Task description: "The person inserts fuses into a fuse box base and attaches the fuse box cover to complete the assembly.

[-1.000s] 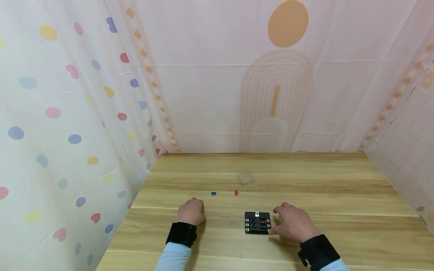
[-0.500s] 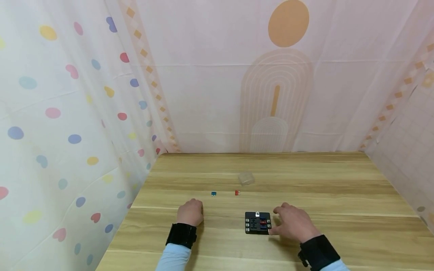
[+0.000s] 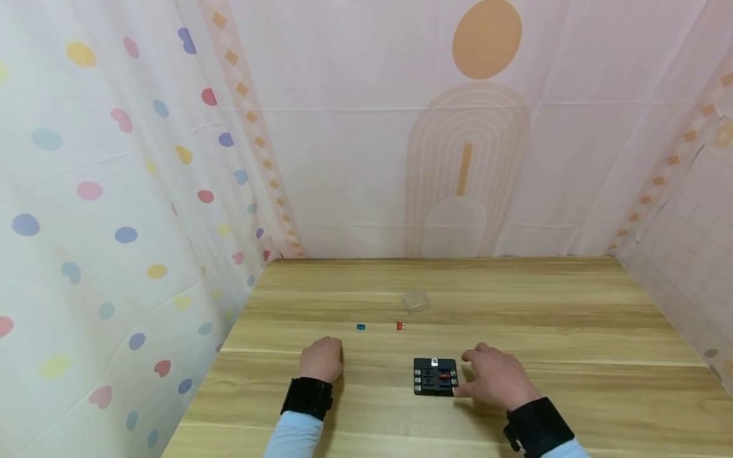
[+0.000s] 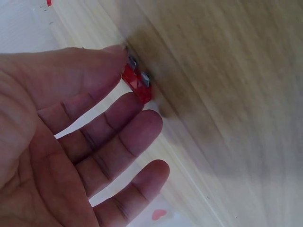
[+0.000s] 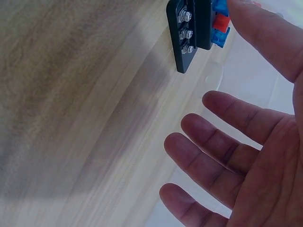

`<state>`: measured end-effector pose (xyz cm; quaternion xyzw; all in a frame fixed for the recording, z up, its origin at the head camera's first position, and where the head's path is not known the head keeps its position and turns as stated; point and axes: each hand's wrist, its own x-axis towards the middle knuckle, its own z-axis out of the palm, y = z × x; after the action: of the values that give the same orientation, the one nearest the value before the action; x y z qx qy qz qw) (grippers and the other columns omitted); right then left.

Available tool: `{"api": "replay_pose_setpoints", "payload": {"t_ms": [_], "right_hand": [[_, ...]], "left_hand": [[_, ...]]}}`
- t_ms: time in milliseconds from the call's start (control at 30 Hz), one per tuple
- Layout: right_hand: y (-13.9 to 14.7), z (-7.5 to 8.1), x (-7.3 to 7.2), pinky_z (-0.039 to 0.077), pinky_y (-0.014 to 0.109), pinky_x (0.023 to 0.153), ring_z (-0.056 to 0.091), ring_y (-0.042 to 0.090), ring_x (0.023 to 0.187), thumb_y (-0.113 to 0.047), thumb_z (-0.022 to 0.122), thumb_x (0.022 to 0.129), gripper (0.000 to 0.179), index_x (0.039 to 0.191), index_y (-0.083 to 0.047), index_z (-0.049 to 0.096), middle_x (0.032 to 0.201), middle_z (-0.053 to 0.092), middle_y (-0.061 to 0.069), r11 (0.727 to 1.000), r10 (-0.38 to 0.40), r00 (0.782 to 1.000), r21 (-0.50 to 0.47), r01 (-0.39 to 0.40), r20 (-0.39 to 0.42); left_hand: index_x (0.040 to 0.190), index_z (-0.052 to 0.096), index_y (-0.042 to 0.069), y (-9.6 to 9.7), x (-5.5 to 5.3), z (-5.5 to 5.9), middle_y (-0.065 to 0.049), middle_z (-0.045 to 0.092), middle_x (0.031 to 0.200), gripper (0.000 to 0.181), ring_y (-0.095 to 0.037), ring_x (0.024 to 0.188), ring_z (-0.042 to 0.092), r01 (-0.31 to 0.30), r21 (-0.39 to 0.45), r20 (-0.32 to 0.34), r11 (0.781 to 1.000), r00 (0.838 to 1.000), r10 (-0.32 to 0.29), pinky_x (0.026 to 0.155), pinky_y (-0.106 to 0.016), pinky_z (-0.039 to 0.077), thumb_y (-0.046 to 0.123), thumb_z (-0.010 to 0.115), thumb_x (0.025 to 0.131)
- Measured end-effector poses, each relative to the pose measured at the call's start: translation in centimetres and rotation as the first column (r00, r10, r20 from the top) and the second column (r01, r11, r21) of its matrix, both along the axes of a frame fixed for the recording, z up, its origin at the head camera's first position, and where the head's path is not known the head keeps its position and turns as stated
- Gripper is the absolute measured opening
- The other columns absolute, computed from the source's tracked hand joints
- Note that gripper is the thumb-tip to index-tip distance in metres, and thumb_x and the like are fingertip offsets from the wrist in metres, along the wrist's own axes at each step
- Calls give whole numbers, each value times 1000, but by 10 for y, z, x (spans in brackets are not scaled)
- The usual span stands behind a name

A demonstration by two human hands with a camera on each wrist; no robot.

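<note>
My left hand (image 3: 322,359) pinches a red blade fuse (image 4: 137,84) between thumb and fingertips, just above the table. Its metal prongs show in the left wrist view; the head view hides it behind the hand. To the right lies a black fuse box (image 3: 428,383) with screw terminals. Blue fuses and a red fuse (image 5: 221,22) sit in its right-hand row of slots. My right hand (image 3: 494,375) is beside the box's right edge, fingers loosely spread. Its thumb is at the lower right corner; whether it touches is unclear.
Behind the hands lie a loose blue fuse (image 3: 361,327) and a loose red fuse (image 3: 401,326). Farther back is a clear plastic cover (image 3: 415,301). Patterned curtains (image 3: 355,159) hang behind and beside the wooden table (image 3: 550,299).
Since a second ago the left hand has shifted very slightly, its fingers drawn in a little. The right hand and the fuse box stay where they were.
</note>
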<state>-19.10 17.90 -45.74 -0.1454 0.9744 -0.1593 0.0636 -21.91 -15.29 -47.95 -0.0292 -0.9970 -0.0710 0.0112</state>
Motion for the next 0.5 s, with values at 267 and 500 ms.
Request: {"api": "replay_pose_setpoints", "payload": {"t_ms": [267, 500], "right_hand": [[-1, 1, 0, 51, 50, 80, 62, 28, 92, -45, 89, 67, 65, 115, -6, 70, 107, 64, 11, 1000, -4, 1000, -1, 4, 2], [-1, 1, 0, 51, 51, 80, 62, 28, 93, -46, 89, 66, 66, 115, -6, 69, 107, 64, 11, 1000, 1, 1000, 4, -1, -1]], "left_hand": [[72, 63, 7, -5, 1, -1, -3, 59, 70, 10, -18, 62, 53, -6, 23, 4, 1000, 1000, 6, 56, -40, 48, 1, 70, 75], [71, 63, 8, -6, 2, 0, -3, 60, 70, 13, -17, 61, 53, -13, 24, 34, 1000, 999, 12, 54, -38, 48, -1, 70, 77]]}}
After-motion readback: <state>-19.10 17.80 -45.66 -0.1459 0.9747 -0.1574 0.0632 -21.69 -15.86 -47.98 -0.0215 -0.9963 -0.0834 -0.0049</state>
